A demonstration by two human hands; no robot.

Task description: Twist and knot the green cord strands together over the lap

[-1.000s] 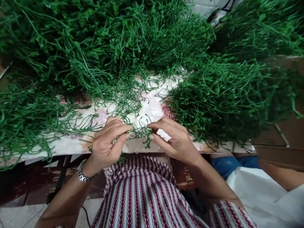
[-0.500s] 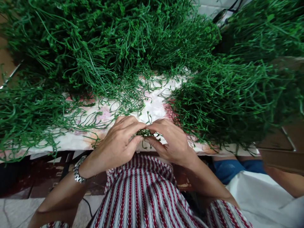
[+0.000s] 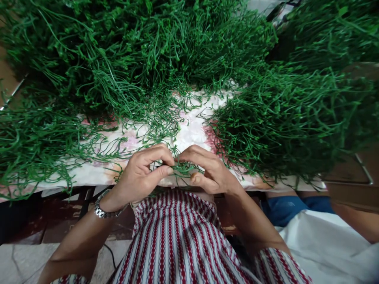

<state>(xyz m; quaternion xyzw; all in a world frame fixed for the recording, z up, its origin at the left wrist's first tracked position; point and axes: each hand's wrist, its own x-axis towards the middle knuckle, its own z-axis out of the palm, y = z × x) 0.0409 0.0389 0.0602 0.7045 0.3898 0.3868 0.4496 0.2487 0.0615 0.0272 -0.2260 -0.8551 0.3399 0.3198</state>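
A small bunch of green stems (image 3: 184, 169) lies between my two hands, close to the front edge of the table. My left hand (image 3: 145, 171), with a metal watch on the wrist, pinches the bunch's left end between thumb and forefinger. From the right, my right hand (image 3: 209, 167) curls its fingers over the same stems, its thumb lowered and apart from the forefinger. Part of the bunch is hidden behind the fingers. Loose thin stems (image 3: 161, 122) with small budded tips are scattered on the flowered cloth (image 3: 194, 134) just beyond.
A large heap of green stems (image 3: 142, 51) fills the back. Smaller piles lie at left (image 3: 35, 138) and right (image 3: 275, 122). A brown box or board (image 3: 349, 173) sits at the right edge. Another person's blue-clothed leg (image 3: 284, 209) and white cloth (image 3: 322, 240) are nearby.
My right thumb has moved away from the forefinger, so more of the green bunch shows. The left hand has shifted slightly left and still pinches the stems.
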